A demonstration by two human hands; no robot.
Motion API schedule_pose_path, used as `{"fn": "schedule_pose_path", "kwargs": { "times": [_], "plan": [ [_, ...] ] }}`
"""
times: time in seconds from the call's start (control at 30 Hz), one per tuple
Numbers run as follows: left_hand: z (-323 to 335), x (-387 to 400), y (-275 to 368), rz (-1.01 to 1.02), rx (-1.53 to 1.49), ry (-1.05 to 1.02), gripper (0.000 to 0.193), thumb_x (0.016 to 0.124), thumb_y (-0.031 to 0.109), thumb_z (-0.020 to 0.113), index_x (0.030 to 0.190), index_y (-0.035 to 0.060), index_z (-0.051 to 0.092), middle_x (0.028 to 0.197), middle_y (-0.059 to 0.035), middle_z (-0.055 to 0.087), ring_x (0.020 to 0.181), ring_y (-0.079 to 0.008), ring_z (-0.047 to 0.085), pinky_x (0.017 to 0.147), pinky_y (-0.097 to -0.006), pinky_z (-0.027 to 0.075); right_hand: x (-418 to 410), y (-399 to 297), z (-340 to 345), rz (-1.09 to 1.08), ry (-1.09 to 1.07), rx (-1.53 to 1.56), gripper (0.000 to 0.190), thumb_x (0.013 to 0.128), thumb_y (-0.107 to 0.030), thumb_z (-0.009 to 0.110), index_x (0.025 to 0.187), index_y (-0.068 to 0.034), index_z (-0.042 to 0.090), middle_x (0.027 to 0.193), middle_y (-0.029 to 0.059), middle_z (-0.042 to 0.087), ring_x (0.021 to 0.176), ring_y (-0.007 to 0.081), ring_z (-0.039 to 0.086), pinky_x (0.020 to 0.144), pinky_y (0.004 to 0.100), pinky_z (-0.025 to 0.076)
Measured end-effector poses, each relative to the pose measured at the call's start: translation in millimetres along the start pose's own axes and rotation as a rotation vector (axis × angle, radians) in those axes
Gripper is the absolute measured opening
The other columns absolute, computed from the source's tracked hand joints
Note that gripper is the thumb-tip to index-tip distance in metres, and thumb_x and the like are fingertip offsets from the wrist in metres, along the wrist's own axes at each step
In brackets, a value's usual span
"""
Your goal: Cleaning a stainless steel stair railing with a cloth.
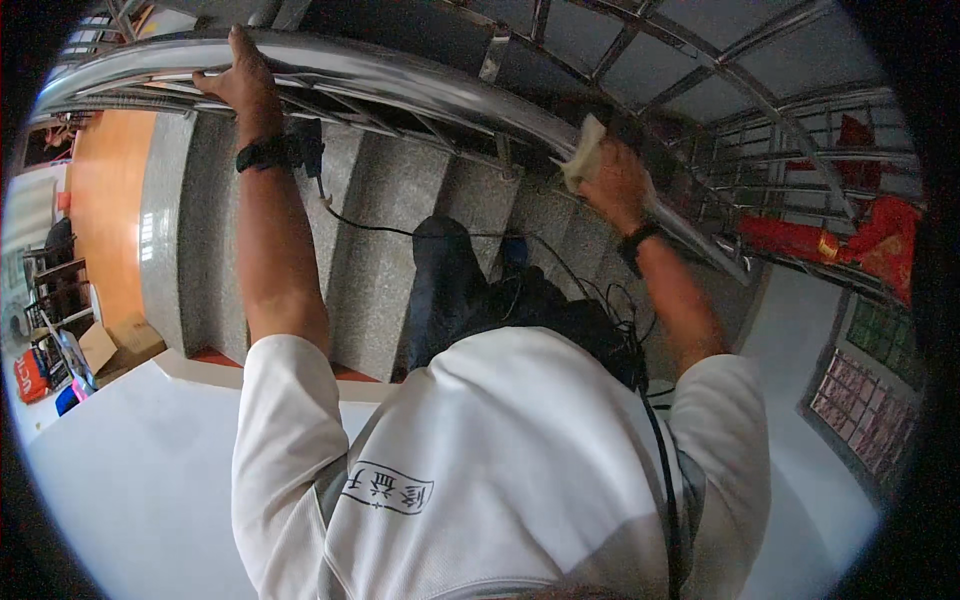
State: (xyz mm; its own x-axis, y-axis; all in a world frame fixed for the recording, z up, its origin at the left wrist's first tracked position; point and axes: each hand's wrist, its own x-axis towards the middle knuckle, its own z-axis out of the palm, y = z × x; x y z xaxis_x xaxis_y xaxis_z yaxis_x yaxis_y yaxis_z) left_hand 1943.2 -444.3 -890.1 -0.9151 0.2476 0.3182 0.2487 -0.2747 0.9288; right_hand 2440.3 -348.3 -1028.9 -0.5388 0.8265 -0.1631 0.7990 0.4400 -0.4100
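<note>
A polished metal stair handrail [375, 67] runs across the upper part of the view, sloping down to the right. My left hand [247, 81] holds the rail at the upper left, one finger over its top and the thumb spread to the side. Farther right, my right hand [616, 184] presses a pale yellowish cloth [586, 154] around the same rail. The rail surface beneath the cloth is hidden. A black band circles each wrist, and a small dark device [311, 146] with a cable sits by the left one.
Speckled grey stair steps [382, 247] lie below, with a black cable [367, 223] across them. A wooden-toned floor [112, 202] and a cardboard box [131, 345] are at left. Metal bars [697, 71] stand upper right, near red items [795, 236]. A white wall [142, 465] rises at lower left.
</note>
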Motion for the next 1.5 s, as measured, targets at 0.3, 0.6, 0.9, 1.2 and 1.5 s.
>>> {"fn": "schedule_pose_path", "kwargs": {
  "times": [0.3, 0.6, 0.9, 1.2, 1.5],
  "plan": [
    [4, -9, -5, 0.053, -0.052, 0.054, 0.106, 0.090, 0.017, 0.076, 0.155, 0.0078, -0.008, 0.146, -0.0249, 0.037, 0.124, -0.0337, 0.050, 0.103, -0.0464, 0.048, 0, -10, -24, -0.189, -0.003, 0.138, 0.078, 0.063, -0.030, 0.089, 0.125, -0.001, 0.053, 0.117, 0.0218, 0.058, 0.110, 0.0417, 0.056, 0.097, 0.0528, 0.043],
    [19, -21, 5, 0.048, -0.094, -0.007, 0.108, 0.091, 0.017, 0.073, 0.155, 0.0081, -0.013, 0.149, -0.0261, 0.033, 0.129, -0.0356, 0.046, 0.109, -0.0476, 0.044, 72, -108, -9, -0.575, 0.184, 0.202, 0.076, 0.065, -0.033, 0.086, 0.124, 0.003, 0.053, 0.113, 0.0242, 0.059, 0.107, 0.0447, 0.058, 0.093, 0.0514, 0.047],
    [5, -13, 9, -0.011, 0.124, 0.000, 0.113, 0.090, 0.025, 0.077, 0.156, 0.0075, -0.013, 0.149, -0.0257, 0.035, 0.127, -0.0342, 0.048, 0.105, -0.0453, 0.046, 41, -60, -37, -0.319, -0.124, 0.342, 0.074, 0.065, -0.027, 0.084, 0.126, 0.001, 0.053, 0.119, 0.0249, 0.059, 0.111, 0.0419, 0.060, 0.092, 0.0495, 0.050],
    [20, -23, 4, 0.043, 0.023, 0.000, 0.110, 0.093, 0.020, 0.072, 0.153, -0.0008, -0.017, 0.149, -0.0287, 0.034, 0.131, -0.0362, 0.045, 0.113, -0.0448, 0.036, 10, 127, 3, -0.189, -0.309, 0.166, 0.083, 0.061, -0.014, 0.085, 0.135, -0.004, 0.051, 0.130, 0.0187, 0.060, 0.124, 0.0368, 0.057, 0.105, 0.0448, 0.046],
    [-11, 28, -39, 0.203, -0.083, 0.074, 0.105, 0.084, 0.028, 0.083, 0.153, 0.0001, 0.008, 0.140, -0.0262, 0.044, 0.116, -0.0340, 0.053, 0.095, -0.0472, 0.048, 47, -30, -20, -0.408, -0.155, 0.259, 0.084, 0.059, -0.022, 0.087, 0.133, -0.003, 0.053, 0.118, 0.0175, 0.064, 0.114, 0.0395, 0.061, 0.099, 0.0455, 0.048]
  ]
}}
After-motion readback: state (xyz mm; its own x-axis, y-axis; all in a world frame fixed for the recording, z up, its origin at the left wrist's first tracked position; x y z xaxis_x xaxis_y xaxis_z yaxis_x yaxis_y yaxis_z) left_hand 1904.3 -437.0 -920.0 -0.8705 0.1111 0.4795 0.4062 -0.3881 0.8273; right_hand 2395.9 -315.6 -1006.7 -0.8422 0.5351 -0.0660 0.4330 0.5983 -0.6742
